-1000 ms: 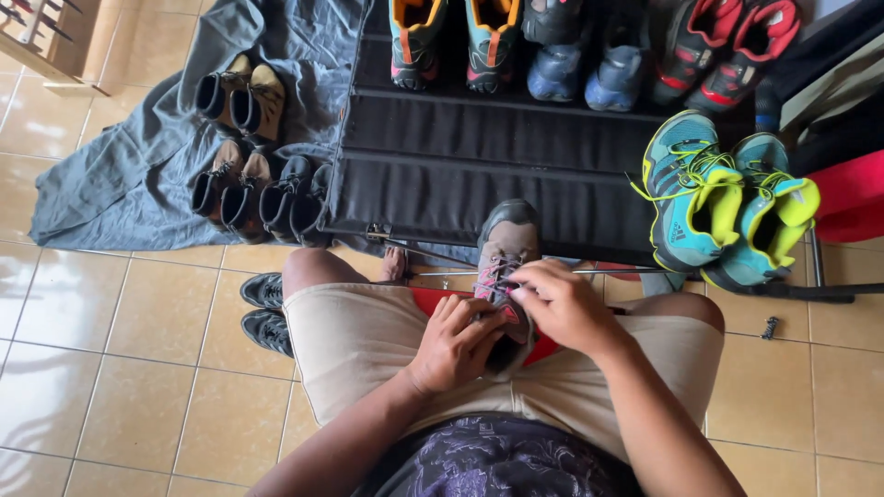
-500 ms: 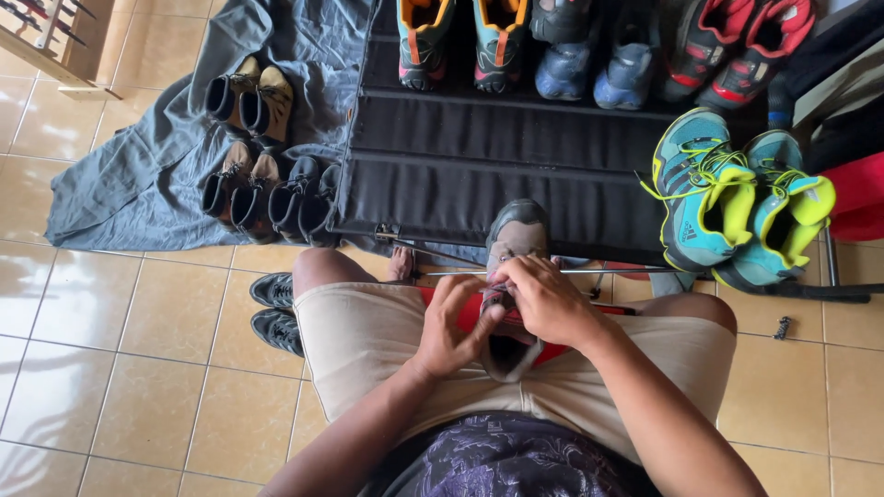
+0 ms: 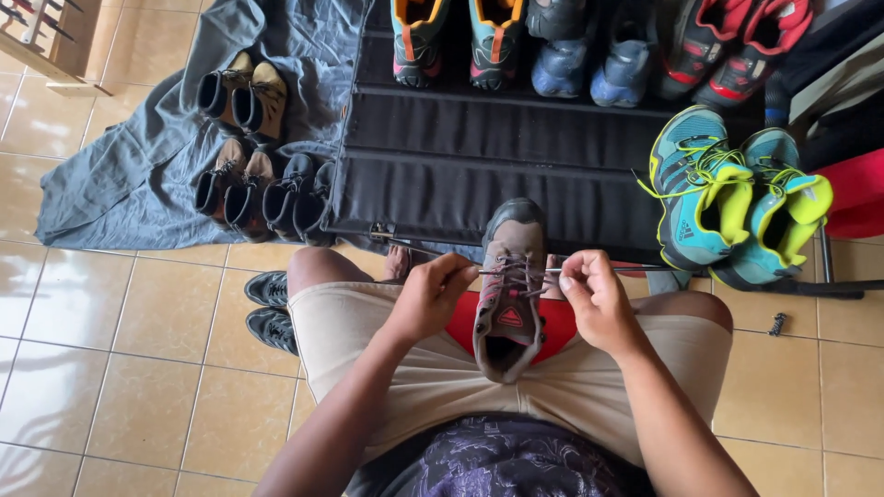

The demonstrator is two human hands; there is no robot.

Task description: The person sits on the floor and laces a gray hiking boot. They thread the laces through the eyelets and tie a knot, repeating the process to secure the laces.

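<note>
We hold the grey shoe on our lap, toe toward the black mat. Left hand and right hand each pinch a lace end, pulled outward. We judge lacing under way; tightening calls for even tension.

The row of colourful sports shoes along the top — the orange-and-teal pair, the blue pair and the red-and-black pair — all get chopped off by the top edge, so you only see their toe halves, and the pale wooden rack in the top-left corner is mostly out of frame too. The grey lace-up hiking shoe on the lap hides most of the red stool seat under it, and the lace ends disappear inside the pinched fingers of the left hand and right hand. Only the toes of the black sandals peek out beside the left thigh, and that small dark thing on the tile at right is too tiny to make out.
</note>
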